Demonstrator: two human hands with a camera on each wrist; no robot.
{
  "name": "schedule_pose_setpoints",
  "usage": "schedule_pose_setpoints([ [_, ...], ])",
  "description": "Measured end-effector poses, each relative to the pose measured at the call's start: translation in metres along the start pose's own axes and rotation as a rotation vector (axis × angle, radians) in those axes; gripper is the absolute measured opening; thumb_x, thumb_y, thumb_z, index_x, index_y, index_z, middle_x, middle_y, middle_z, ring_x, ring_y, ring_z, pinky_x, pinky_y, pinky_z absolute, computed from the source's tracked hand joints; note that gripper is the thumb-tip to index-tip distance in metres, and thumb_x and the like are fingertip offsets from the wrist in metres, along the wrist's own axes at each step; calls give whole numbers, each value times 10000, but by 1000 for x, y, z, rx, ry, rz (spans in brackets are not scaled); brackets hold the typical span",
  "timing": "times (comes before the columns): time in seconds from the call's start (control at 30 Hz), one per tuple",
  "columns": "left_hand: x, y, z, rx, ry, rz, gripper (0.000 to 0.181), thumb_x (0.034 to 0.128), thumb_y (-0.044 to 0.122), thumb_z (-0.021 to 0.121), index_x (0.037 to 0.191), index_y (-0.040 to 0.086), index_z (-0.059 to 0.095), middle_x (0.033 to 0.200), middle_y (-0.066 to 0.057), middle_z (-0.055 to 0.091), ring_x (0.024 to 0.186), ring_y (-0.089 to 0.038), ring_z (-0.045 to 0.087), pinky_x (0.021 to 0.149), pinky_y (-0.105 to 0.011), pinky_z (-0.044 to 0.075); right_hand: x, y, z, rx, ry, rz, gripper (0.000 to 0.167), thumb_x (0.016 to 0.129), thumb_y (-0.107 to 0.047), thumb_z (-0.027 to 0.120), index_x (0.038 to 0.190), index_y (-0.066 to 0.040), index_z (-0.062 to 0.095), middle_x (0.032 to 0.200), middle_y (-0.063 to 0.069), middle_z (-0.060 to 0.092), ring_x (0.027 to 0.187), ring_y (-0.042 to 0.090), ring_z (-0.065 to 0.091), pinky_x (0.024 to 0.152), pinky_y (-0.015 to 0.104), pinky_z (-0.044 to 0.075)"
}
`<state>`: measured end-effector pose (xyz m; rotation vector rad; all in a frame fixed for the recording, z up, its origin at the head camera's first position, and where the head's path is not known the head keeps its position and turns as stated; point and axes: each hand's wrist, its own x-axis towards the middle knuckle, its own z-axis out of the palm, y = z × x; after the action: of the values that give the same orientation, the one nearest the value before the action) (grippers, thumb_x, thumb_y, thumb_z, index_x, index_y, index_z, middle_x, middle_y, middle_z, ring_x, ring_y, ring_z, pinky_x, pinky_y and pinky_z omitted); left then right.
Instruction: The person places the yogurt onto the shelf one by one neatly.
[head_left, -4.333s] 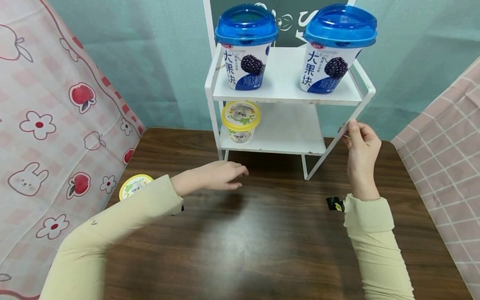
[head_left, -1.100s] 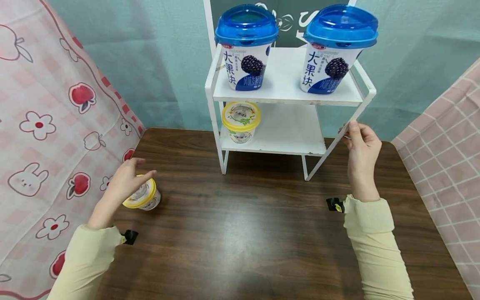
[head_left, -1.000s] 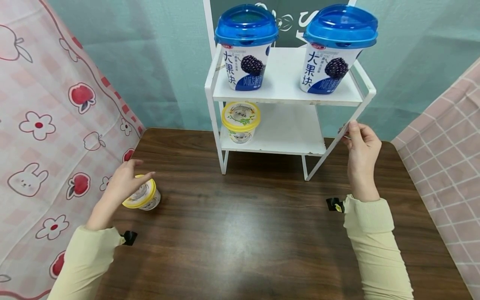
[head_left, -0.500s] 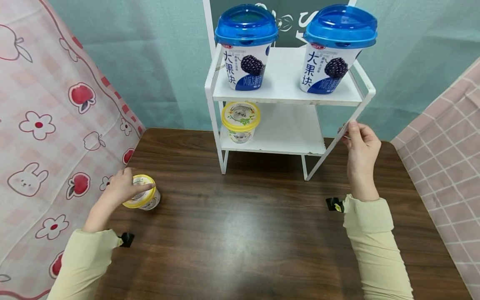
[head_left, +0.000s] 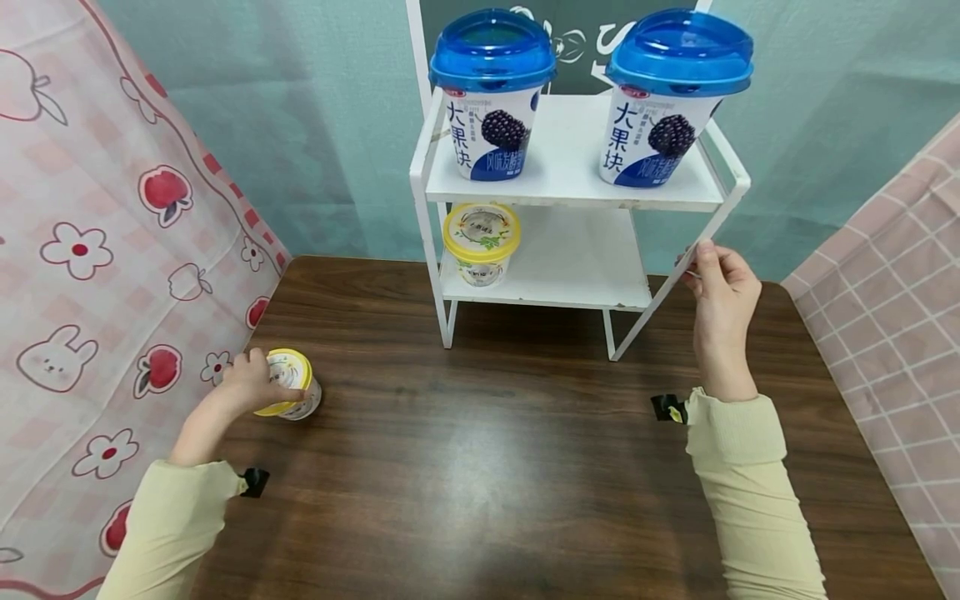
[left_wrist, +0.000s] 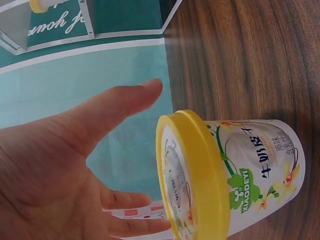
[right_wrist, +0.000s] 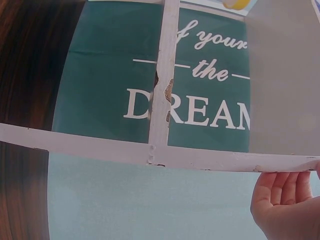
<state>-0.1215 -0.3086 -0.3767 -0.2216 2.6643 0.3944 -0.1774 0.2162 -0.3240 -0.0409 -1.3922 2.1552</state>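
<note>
At the table's left, my left hand [head_left: 247,385] is spread over a yellow-lidded paper tub [head_left: 296,400] standing upright. In the left wrist view, its thumb stands apart from the tub's lid [left_wrist: 202,175], and two fingertips reach the lid's lower edge; whether they touch it I cannot tell. My right hand [head_left: 723,308] pinches the right front leg of a white two-tier rack [head_left: 570,258] between thumb and fingers. In the right wrist view, the curled fingers [right_wrist: 287,187] lie against the rack's white bar [right_wrist: 210,159]. A similar tub [head_left: 482,242] sits on the lower shelf, at its left.
Two yogurt cups with blue domed lids, a left cup [head_left: 491,100] and a right cup [head_left: 667,104], stand on the upper shelf. A patterned cloth [head_left: 120,275] hangs on the left and a pink checked one [head_left: 892,333] on the right. The brown table [head_left: 480,467] lies in front.
My left hand has gone from in front of the rack to the tub at the left, then lowered over its lid. My right hand has stayed on the rack leg.
</note>
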Motion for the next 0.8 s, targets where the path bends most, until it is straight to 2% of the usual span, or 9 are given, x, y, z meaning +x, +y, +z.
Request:
schedule_pose_setpoints([
  [0.33, 3, -1, 4, -49, 20, -24, 953, 703, 344, 747, 1181, -250, 175, 1017, -387, 274, 982, -546, 307, 762, -582, 375, 0, -1, 0, -15, 12, 9, 199, 849, -88, 626, 768, 92, 600, 731, 107, 594, 700, 196, 565, 630, 250, 476],
  [0.6, 5, 4, 7, -36, 54, -15, 925, 715, 345, 732, 1184, -253, 204, 1052, -412, 273, 1009, -569, 305, 793, -593, 361, 0, -1, 0, -20, 14, 8, 197, 850, -90, 626, 768, 88, 600, 733, 104, 591, 696, 192, 568, 632, 248, 476],
  [0.8, 12, 6, 11, -19, 101, 38, 918, 713, 355, 727, 1170, -270, 234, 1068, -424, 286, 1001, -571, 313, 807, -599, 343, 0, -1, 0, -27, 13, 3, 200, 852, -93, 622, 767, 87, 598, 736, 100, 592, 705, 190, 564, 633, 248, 474],
])
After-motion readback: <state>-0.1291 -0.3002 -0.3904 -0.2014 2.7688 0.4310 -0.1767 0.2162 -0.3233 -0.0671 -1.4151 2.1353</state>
